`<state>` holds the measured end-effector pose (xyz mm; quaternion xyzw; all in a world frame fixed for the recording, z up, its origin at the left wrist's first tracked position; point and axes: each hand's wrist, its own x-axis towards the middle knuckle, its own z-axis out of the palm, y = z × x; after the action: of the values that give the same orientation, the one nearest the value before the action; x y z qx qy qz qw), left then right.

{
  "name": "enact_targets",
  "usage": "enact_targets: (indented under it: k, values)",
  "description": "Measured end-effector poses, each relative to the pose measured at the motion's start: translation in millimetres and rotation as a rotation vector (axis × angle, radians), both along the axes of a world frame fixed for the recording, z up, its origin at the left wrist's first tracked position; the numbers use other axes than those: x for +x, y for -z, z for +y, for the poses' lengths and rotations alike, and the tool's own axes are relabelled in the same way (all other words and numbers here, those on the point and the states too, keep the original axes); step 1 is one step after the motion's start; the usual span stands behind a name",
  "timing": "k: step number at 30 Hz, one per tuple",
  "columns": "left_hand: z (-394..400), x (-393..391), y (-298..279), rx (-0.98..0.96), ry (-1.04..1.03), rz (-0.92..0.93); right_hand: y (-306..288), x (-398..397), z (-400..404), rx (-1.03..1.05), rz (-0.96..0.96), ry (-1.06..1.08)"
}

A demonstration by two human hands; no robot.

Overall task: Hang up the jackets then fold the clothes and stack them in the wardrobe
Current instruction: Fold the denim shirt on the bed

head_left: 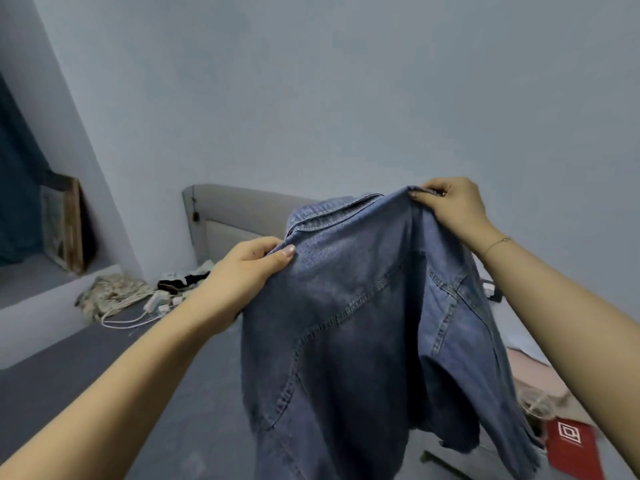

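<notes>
I hold a blue denim jacket [363, 323] up in front of me with both my hands, above the grey bed [86, 358]. My left hand [239, 271] grips the jacket at its left shoulder, just beside the collar; the thumb presses flat on the cloth and the other fingers are curled behind it. My right hand [450, 209] is higher and farther to the right, and it pinches the top edge of the other shoulder between the thumb and the curled fingers. On this wrist there is a thin bracelet [497, 244].

The jacket hangs down from the two grips with the back side turned to me, so I see the seams running slanted across it. The lower part goes out of view at the near edge.

Far behind the jacket stands a grey padded headboard [239, 213] against the pale blue wall [311, 81]. On the bed, to the left, lies a patterned cloth [107, 296] with white cables [128, 313] over it. At the near right there is a red card [571, 445]. On the ledge at the far left, a framed picture [64, 226] leans on the wall.
</notes>
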<state>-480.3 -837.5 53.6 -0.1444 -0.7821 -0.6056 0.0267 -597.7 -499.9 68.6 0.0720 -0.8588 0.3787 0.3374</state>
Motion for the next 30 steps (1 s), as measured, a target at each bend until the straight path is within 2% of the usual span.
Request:
enact_targets:
  k: [4, 8, 13, 19, 24, 27, 30]
  values:
    - [-36.8, -15.4, 47.4, 0.139, -0.098, -0.142, 18.3, -48.1, -48.3, 0.114, -0.169, 0.034]
    - [-82.8, -24.8, 110.5, 0.182, -0.182, -0.271, 63.1, -94.9, -129.9, 0.287, -0.312, -0.067]
    - [-115.2, -31.7, 223.8, 0.135, -0.273, -0.398, 168.4, -135.3, -211.6, 0.432, -0.537, -0.08]
    - [-154.0, -38.7, 355.9, 0.243, -0.473, -0.605, 316.2, -184.4, -303.0, 0.561, -0.75, -0.2]
    - [-207.9, -54.6, 434.0, 0.371, -0.669, -0.688, 388.6, -228.5, -400.7, 0.731, -0.677, -0.332]
    - [-245.8, -73.3, 472.4, 0.469, -0.796, -0.684, 419.8, -253.1, -485.6, 0.871, -0.489, -0.498]
    - [-275.0, -75.3, 507.3, 0.669, -0.957, -0.683, 443.5, -264.9, -580.6, 1.057, -0.276, -0.687]
